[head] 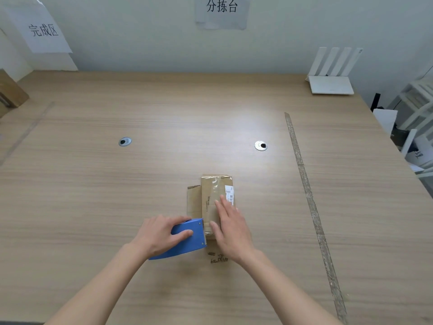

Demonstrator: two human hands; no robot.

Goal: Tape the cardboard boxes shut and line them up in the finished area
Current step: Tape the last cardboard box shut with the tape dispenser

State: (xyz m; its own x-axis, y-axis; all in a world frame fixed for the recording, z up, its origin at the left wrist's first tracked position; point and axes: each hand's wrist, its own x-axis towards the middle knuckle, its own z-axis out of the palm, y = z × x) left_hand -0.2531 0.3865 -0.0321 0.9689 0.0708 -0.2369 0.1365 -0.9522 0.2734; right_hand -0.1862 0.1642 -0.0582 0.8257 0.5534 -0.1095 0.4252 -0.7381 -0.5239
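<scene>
Cardboard box [216,200], small, brown, worn, with a white barcode label at its right edge, sits a little right of centre on the near half of the light wood-grain desk [164,113], one flap sticking out flat on its left side. Your right hand [230,227] lies flat on top, fingers straight and together, pressing the lid down near the label. Your left hand [161,233] grips the blue plastic tape dispenser [187,238], thumb on its upper face, serrated end touching the box's near left corner. Whether tape is already stuck to the lid you can't tell; a glossy strip seems to run along the top, unclear. Judgement: you're at the start or end of a tape pass. Risks: the loose left flap isn't under your palm, so tape could go over it crooked or miss the seam; the box is light, and pulling the dispenser could drag it if the right hand eases off; your right fingers are just beside the teeth, so a slip could nick them. Small brown scraps [218,258] lie on the desk just near of the box and could catch on the tape. Another brown box [11,92] sits at the desk's far left edge below the paper sign [44,31]; judging by the sign, that's the finished area, well apart from here. White router [331,83] stands at the far right corner, and a tape line [309,198] runs along the right side.
</scene>
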